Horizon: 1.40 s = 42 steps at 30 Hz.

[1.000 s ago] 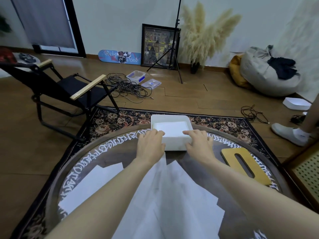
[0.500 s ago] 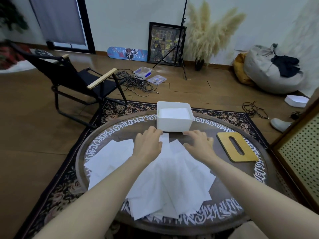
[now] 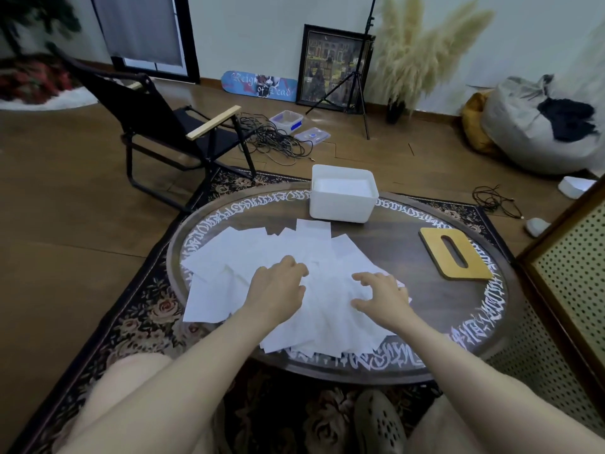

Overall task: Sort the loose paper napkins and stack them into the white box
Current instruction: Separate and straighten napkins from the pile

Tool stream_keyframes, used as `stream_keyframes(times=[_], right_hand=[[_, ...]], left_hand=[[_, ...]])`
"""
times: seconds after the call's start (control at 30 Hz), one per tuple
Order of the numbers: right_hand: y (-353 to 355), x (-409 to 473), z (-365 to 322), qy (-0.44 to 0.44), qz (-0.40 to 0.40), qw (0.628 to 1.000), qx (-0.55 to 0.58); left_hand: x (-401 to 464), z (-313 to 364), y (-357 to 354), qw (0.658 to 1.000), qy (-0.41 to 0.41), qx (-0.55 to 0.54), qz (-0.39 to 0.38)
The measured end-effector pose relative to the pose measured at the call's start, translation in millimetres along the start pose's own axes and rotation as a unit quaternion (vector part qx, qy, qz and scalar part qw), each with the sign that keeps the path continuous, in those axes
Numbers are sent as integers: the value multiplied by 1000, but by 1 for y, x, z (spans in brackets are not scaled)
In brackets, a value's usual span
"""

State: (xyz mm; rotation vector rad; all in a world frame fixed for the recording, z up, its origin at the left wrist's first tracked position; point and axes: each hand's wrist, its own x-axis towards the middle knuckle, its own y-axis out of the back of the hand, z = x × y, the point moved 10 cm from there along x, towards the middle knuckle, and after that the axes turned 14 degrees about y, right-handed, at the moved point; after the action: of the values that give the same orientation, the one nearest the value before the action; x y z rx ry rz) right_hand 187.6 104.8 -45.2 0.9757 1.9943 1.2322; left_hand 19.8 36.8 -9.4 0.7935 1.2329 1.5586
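Gathering step: my left hand (image 3: 278,290) and right hand (image 3: 381,296) rest on the napkins (image 3: 229,257), fingers loosely spread, holding nothing. Next: square several, lift to far white box (image 3: 342,208).

Soft, even indoor light fills the room, with no hard shadows. The glass table top (image 3: 409,257) carries a faint sheen. Wide-angle bending curves the floor and walls near the edges. Slight motion blur softens everything, most at the far-left plant (image 3: 29,24).
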Motion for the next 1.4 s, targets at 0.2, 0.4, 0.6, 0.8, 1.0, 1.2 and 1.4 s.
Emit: stream_keyframes(times=[0.2,0.4,0.6,0.8,1.0,1.2,1.4], right_hand=[[-18,-6,28,-53,19,995,83],[-25,-1,37,-80,7,995,62],[-31,5,38,-108,10,993,45],[-23,4,27,-92,36,995,-1],[-25,1,33,-103,48,991,65],[-9,0,18,-45,89,995,-12],[-11,-2,26,-60,83,991,84]], left_hand=[[0,11,-10,1000,-25,-9,-3],[2,13,-15,999,-34,-10,-18],[7,12,-8,999,-38,-3,0],[7,-5,-23,999,-8,9,-40],[2,-10,-41,994,12,17,-105],[2,-8,-44,993,14,21,-117],[4,-9,-46,992,29,3,-123]])
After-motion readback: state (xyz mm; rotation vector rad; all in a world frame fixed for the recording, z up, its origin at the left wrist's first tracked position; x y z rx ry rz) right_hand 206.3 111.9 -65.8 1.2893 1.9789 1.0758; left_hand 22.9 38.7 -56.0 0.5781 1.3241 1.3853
